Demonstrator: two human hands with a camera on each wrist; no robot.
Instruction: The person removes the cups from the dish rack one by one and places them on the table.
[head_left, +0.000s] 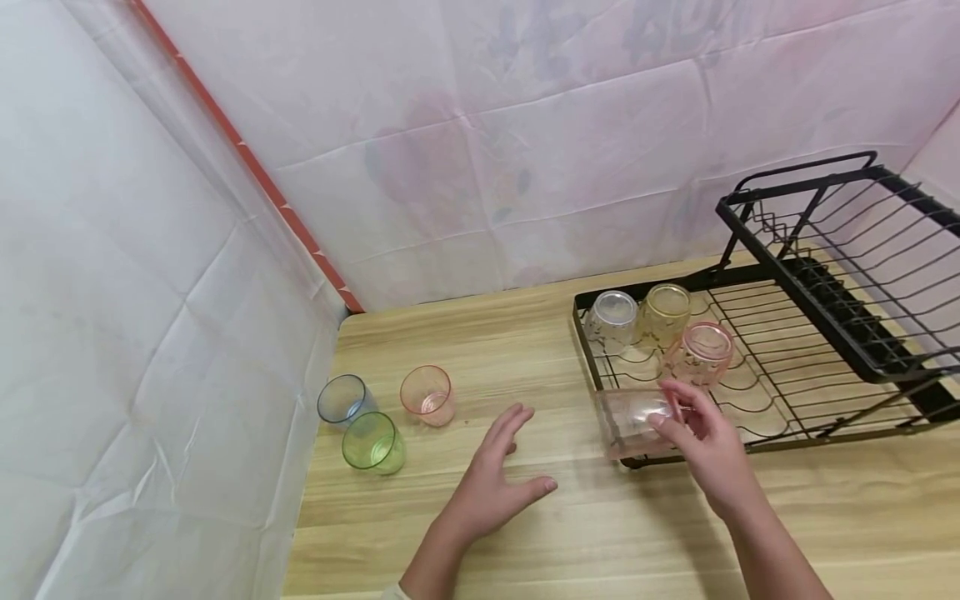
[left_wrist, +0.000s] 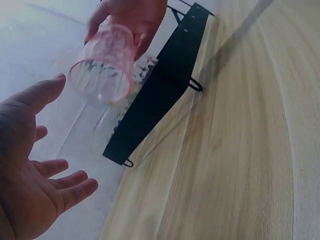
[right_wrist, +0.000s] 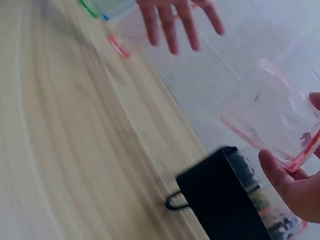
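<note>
My right hand point(head_left: 705, 446) pinches one end of a pink clear drinking glass point(head_left: 636, 421), held on its side above the dish rack's point(head_left: 587, 342) front left corner. In the left wrist view the glass point(left_wrist: 102, 65) has its other end toward my left hand point(left_wrist: 32, 165). That hand point(head_left: 491, 492) hovers over the table, fingers spread and holding nothing, between the held glass and several loose ones. Inside the rack, a clear glass point(head_left: 611, 321), a yellow glass point(head_left: 663, 315) and another pink glass point(head_left: 699, 354) stand upside down.
On the left of the wooden table point(head_left: 510, 350), a blue glass point(head_left: 347, 402), a green glass point(head_left: 375, 443) and a pink glass point(head_left: 429, 396) stand upright. The rack's raised black upper tier point(head_left: 862, 258) is at the right. White cloth walls point(head_left: 187, 292) border the left and back.
</note>
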